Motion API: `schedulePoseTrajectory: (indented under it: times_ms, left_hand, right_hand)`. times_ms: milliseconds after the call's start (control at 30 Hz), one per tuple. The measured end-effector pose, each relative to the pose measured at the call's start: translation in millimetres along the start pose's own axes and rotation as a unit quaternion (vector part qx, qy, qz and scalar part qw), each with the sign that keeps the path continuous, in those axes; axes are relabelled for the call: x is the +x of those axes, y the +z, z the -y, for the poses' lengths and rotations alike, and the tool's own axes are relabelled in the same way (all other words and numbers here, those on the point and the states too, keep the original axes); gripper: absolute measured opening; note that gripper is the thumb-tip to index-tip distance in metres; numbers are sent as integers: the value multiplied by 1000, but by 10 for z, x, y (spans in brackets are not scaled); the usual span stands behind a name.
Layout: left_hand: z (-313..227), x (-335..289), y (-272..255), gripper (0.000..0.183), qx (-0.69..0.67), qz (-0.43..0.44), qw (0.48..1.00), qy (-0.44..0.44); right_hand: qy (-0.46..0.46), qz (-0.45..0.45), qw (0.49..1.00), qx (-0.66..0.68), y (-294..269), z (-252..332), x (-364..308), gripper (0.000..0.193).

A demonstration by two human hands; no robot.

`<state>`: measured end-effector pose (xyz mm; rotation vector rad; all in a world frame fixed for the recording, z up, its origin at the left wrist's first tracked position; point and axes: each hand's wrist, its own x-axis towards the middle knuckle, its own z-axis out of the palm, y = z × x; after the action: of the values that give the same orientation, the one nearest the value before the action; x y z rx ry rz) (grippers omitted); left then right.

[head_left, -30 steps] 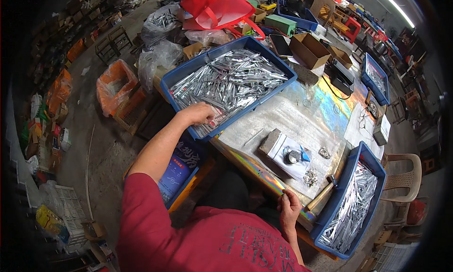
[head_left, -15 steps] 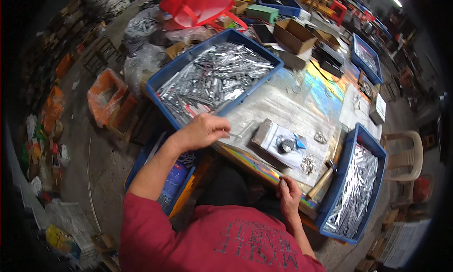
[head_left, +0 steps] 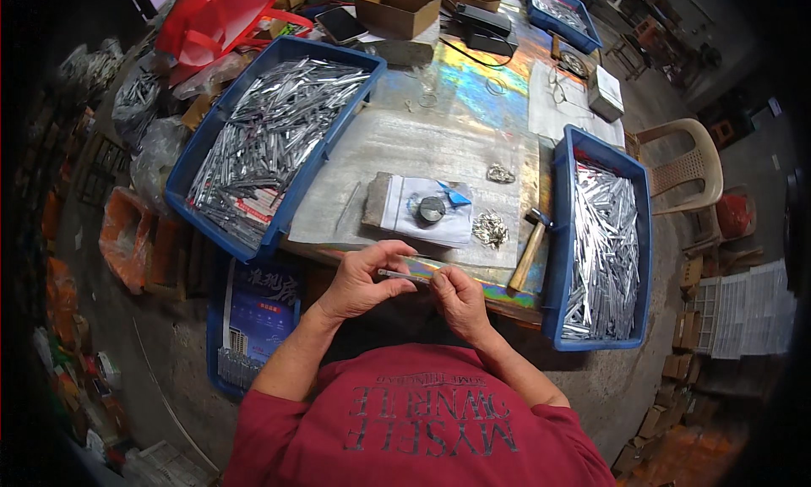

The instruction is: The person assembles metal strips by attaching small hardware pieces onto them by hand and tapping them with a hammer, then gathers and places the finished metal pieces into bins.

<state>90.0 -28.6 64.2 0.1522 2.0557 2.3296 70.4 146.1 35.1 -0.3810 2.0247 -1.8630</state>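
Observation:
In front of my body, at the table's near edge, both hands meet on a slim silvery metal piece (head_left: 404, 276). My left hand (head_left: 359, 284) pinches it between thumb and fingers. Closed around its right end, my right hand (head_left: 461, 301) hides that tip. Just beyond them a block (head_left: 378, 201) carries folded white paper (head_left: 456, 231), a round dark metal disc (head_left: 431, 210) and a blue scrap (head_left: 454, 195). Right of the block lies a heap of small shiny metal parts (head_left: 490, 230), with a smaller heap (head_left: 500, 174) behind it.
Blue trays of metal pieces flank me: a large one (head_left: 182, 183) left, another (head_left: 551, 318) right. A wooden-handled hammer (head_left: 529, 255) lies beside the right tray. Farther back are open cardboard boxes (head_left: 397, 10), a red bag (head_left: 211, 27) and a third blue tray (head_left: 583, 43). A chair (head_left: 680, 162) stands right.
My left hand has come from the left tray's near corner to my right hand, and both now hold the metal piece. The view has swung, shifting the table leftward and up.

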Motion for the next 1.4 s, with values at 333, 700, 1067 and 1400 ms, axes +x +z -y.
schedulePoseTrajectory:
  times_ms: [333,700,1067,1400]
  left_hand:
    - [550,-69,457,8,-150,-115,977,-96]
    - [516,-46,344,16,-115,-116,983,-83]
    - [567,-104,326,15,-105,-113,984,-88]
    - [537,-42,311,17,-180,-128,969,-108]
  right_hand:
    - [100,-27,980,168,-45,-122,-81,22]
    - [-135,-189,872,-431,-831,-454,347,8]
    - [-69,-134,804,-575,-749,-621,460,10]
    - [-90,-176,949,-246,-681,-483,299,4]
